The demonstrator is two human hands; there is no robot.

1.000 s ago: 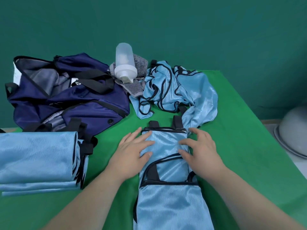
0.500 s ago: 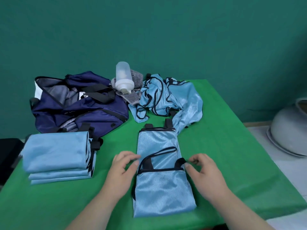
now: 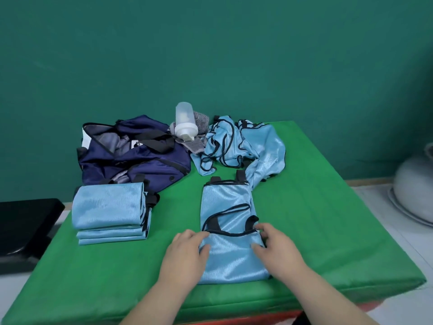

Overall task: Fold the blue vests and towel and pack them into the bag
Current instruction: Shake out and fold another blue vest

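On the green worktop, near edge, left hand and right hand each pinch a side of the half-folded vest. Folded stack sits left. Crumpled vests and towel not yet folded; bag open behind, apparently nothing packed.

Teal wall behind a green-covered table; black seat left, pale basin on white floor right

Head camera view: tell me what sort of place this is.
Likely a staged packing station for sports kit rather than a home: a plain teal wall behind a green-covered table, which bears a navy duffel bag, a stack of folded blue vests and a shaker bottle.
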